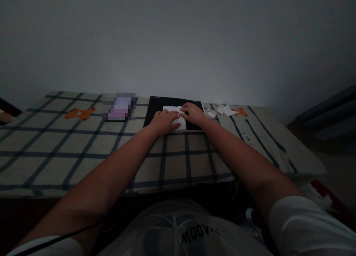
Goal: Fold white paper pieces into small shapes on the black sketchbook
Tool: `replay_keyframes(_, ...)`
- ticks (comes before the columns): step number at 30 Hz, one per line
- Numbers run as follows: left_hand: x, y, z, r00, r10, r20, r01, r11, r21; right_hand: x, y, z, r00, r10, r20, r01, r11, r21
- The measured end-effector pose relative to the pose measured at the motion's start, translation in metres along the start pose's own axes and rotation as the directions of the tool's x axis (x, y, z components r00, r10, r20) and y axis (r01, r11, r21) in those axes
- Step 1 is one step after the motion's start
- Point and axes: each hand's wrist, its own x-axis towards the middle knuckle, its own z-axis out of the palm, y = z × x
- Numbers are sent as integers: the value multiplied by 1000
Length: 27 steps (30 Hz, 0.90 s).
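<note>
A sheet of white paper [182, 125], apparently folded, lies on a black spiral-edged pad [155, 104] on the table. My left hand [165, 122] rests on the left part of the paper, fingers stretched across it and thumb spread toward me. From the right, my right hand [194, 114] meets the paper's upper edge, its thumb and fingertips closed on it close to the left fingertips. Both hands hide much of the sheet, so its exact folds cannot be made out.
Several white paper pieces [226, 110] lie right of the pad. A phone-like object [120, 107], blurred by pixels, lies to the left. A checked cloth [91, 145] with orange bear prints covers the table, which stands against a plain wall [178, 45].
</note>
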Motion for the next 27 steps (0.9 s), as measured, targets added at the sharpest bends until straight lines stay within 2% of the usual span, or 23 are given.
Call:
replay_keyframes(7, -2, -2, 7, 1000, 7, -27, -8, 1000, -26, -12, -4, 14, 998, -33, -51, 31, 999, -35)
replay_keyframes(16, -4, 0, 5, 1000, 12, -28, -12, 1000, 0, -12, -10, 12, 999, -25, -40, 21, 994, -106)
replay_keyframes(23, -2, 0, 3, 999, 16, -35, -15, 1000, 9, -13, -11, 12, 999, 7, -45, -10, 998, -62)
replay_keyframes(27, 0, -1, 1, 1000, 5, -11, -5, 1000, 8, -11, -3, 12, 994, 27, -108, -22, 999, 46)
